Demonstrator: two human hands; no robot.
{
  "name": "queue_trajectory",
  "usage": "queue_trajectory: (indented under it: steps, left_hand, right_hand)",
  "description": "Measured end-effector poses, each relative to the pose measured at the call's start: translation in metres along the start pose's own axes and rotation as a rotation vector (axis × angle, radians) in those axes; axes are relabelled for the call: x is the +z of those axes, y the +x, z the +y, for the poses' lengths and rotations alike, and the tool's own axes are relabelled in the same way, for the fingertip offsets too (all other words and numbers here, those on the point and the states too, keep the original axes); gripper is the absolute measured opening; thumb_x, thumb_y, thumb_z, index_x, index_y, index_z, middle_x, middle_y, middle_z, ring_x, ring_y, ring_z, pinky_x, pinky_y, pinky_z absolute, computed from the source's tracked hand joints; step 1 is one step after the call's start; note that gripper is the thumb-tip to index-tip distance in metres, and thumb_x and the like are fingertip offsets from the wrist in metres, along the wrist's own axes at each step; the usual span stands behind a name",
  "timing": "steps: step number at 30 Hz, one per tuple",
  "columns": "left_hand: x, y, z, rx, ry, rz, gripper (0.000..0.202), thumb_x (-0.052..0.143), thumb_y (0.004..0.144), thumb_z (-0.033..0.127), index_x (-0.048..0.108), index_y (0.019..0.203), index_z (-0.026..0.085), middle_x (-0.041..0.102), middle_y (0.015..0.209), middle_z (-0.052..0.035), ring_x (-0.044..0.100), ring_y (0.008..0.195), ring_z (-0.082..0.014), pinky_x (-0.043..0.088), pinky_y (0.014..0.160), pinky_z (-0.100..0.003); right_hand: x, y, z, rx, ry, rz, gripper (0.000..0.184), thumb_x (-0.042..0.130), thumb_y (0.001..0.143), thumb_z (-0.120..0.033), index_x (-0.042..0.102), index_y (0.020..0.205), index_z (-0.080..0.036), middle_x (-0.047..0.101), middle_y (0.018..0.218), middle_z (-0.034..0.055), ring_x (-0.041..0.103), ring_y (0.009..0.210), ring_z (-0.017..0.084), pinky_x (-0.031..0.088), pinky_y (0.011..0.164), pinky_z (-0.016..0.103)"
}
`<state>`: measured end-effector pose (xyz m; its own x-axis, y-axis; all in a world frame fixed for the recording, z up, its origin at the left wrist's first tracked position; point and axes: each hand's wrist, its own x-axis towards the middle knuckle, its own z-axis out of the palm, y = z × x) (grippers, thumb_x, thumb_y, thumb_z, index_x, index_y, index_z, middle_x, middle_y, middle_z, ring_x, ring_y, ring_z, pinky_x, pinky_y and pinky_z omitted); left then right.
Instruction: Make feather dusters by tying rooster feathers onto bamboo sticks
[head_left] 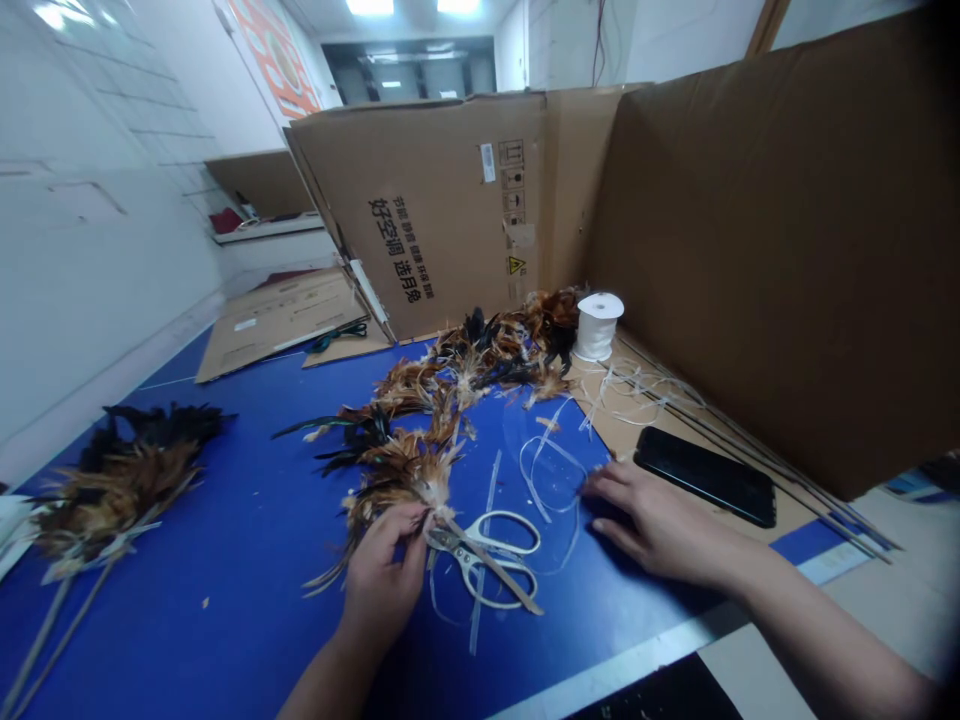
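My left grip [386, 565] is closed in a pinch on the base of a brown-and-black feather bundle [409, 465], just where the pale fluff meets the stems. That seems the right spot to me: pressure belongs on the stiff stems, since squeezing further up would crush the soft vanes and splay them. I should press firmly enough that nothing rolls between thumb and finger, yet not twist.

My right grip [660, 520] hovers low or rests, fingers loosely curled, by the loops of a thin white strand [534, 497]; whether the fingertips have hold of it I cannot tell. The strand looks light and apt to tangle, so it is best drawn out slowly and handled near an end.

Right beside the pinch lie the scissors [463, 554], with a brown strip [502, 575] across their handles and a flat clear tape [493, 480] passing by them. Their blades point toward my left fingers, so any sideways slip there calls for care.

Beyond, a long row of feathers [517, 340] runs up the desk [262, 600] toward a white spool [598, 335]. A phone [705, 478] lies past my right fingers; a sleeve could catch loops there.
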<state>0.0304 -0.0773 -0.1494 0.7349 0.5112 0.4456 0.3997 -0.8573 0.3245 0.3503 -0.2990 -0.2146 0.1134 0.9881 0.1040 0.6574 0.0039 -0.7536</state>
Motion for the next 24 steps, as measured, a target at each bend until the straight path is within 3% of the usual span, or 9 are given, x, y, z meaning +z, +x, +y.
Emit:
queue_trajectory:
  steps: [3,9,11,13,16,20,24]
  left_hand:
    - [0.000,0.000,0.001,0.017,0.008,0.015,0.011,0.073,0.092,0.010,0.066,0.095,0.017,0.075,0.100,-0.0053,0.075,0.094,-0.0161,0.062,0.089,-0.029]
    - [-0.001,0.002,0.002,-0.025,0.014,-0.003,0.004,0.070,0.095,0.014,0.068,0.095,0.017,0.075,0.097,-0.0054,0.074,0.090,-0.0157,0.062,0.085,-0.028]
    - [-0.001,0.002,0.002,-0.028,-0.002,-0.001,0.005,0.071,0.094,0.014,0.068,0.094,0.018,0.075,0.097,-0.0049,0.074,0.090,-0.0154,0.061,0.086,-0.028]
    - [-0.001,0.003,0.001,-0.035,-0.015,0.004,0.007,0.072,0.093,0.013,0.068,0.092,0.018,0.075,0.097,-0.0043,0.074,0.090,-0.0152,0.061,0.086,-0.028]
    - [-0.002,0.004,0.003,-0.040,-0.031,0.022,0.009,0.071,0.092,0.011,0.068,0.093,0.019,0.075,0.097,-0.0039,0.074,0.090,-0.0150,0.060,0.085,-0.027]
    - [-0.002,0.002,0.005,-0.047,-0.068,0.040,0.010,0.065,0.093,0.009,0.067,0.095,0.019,0.075,0.096,-0.0062,0.073,0.090,-0.0165,0.061,0.083,-0.030]
    - [0.001,-0.002,-0.006,-0.073,-0.132,0.053,0.011,0.062,0.091,0.007,0.062,0.092,0.018,0.073,0.098,-0.0087,0.071,0.093,-0.0175,0.060,0.085,-0.031]
  right_hand:
    - [0.018,0.015,-0.001,-0.012,-0.059,0.035,0.044,0.061,0.101,-0.029,0.063,0.144,-0.021,0.057,0.149,0.0160,0.060,0.133,0.030,0.055,0.112,0.048]
    - [0.032,-0.010,0.002,0.131,-0.094,0.481,0.034,0.057,0.106,-0.029,0.063,0.137,-0.018,0.064,0.137,0.0163,0.067,0.121,0.027,0.060,0.103,0.044]
    - [0.030,-0.021,0.002,0.185,-0.125,0.531,0.026,0.057,0.105,-0.029,0.065,0.128,-0.018,0.067,0.129,0.0159,0.071,0.112,0.026,0.063,0.095,0.041]
    - [0.026,-0.024,-0.003,0.196,-0.135,0.519,0.020,0.057,0.106,-0.029,0.067,0.119,-0.018,0.070,0.121,0.0139,0.073,0.101,0.024,0.064,0.086,0.037]
    - [0.026,-0.008,-0.019,0.103,-0.021,0.494,0.018,0.056,0.106,-0.025,0.067,0.118,-0.019,0.072,0.116,0.0115,0.073,0.100,0.021,0.062,0.087,0.034]
    - [0.039,0.037,-0.045,-0.016,0.207,0.396,0.019,0.057,0.106,-0.028,0.071,0.117,-0.022,0.075,0.110,0.0084,0.073,0.099,0.020,0.060,0.090,0.033]
    - [0.070,0.091,-0.058,-0.037,0.369,0.199,0.027,0.056,0.104,-0.038,0.076,0.109,-0.022,0.077,0.105,0.0086,0.074,0.094,0.022,0.059,0.084,0.036]
